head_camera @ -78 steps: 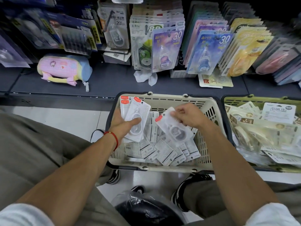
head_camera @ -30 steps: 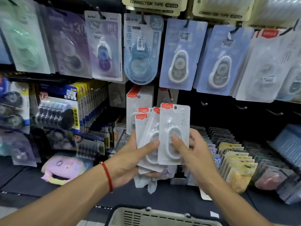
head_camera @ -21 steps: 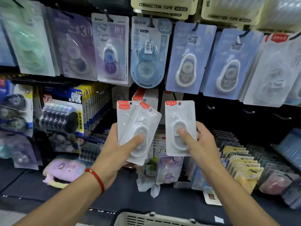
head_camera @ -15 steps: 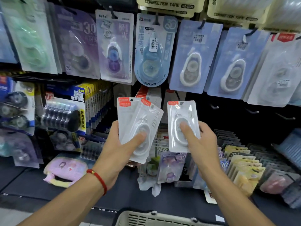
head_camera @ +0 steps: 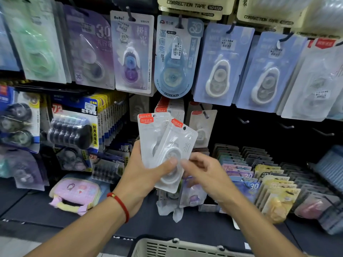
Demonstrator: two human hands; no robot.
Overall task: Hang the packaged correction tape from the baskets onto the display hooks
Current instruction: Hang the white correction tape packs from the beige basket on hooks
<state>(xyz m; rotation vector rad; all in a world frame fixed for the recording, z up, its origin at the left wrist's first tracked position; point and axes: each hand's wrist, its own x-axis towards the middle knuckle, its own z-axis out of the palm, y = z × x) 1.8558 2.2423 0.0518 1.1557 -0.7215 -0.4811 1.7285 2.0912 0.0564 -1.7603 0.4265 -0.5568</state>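
The left hand (head_camera: 143, 175) holds a small fan of white correction tape packs (head_camera: 163, 145), thumb pressed on the front pack. The right hand (head_camera: 206, 173) has its fingers (head_camera: 187, 162) loosely curled at the front pack's right edge; whether they pinch it is not clear. One same pack (head_camera: 202, 127) hangs on a hook (head_camera: 205, 113) just behind.

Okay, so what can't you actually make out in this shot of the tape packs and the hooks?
Head view only:
- Left hand grips white correction tape packs; their overlap hides the exact count.
- Right hand fingertips are motion-blurred; whether they pinch the front pack is unclear.
- Hung white pack is partly covered by the held packs.
- Basket is cut off by the bottom edge; contents unseen.
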